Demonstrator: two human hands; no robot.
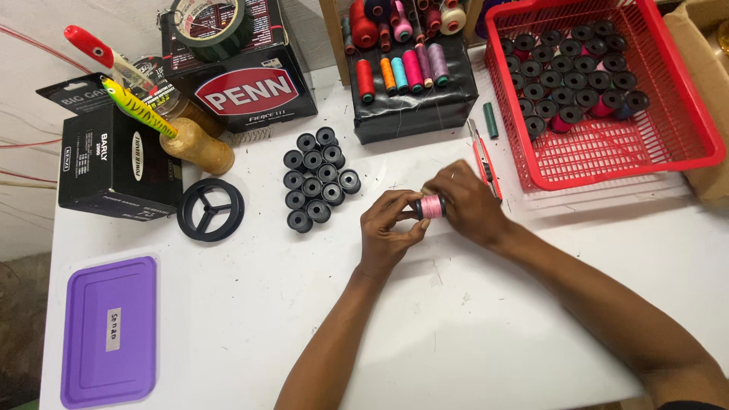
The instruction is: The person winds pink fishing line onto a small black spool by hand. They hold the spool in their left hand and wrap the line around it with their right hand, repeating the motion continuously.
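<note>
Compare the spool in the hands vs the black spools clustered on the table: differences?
The held spool is wound with pink thread; the clustered spools look bare black. The held spool lies sideways between the left hand and right hand; the clustered spools stand on end, untouched. It is single; they sit packed together. Both look like the same small black bobbin type.

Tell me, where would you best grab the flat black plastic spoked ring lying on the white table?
Probably by its outer rim, from above: the flat black plastic spoked ring lies flat on the white table, and the open gaps between its three spokes let fingers pinch the rim.
</note>
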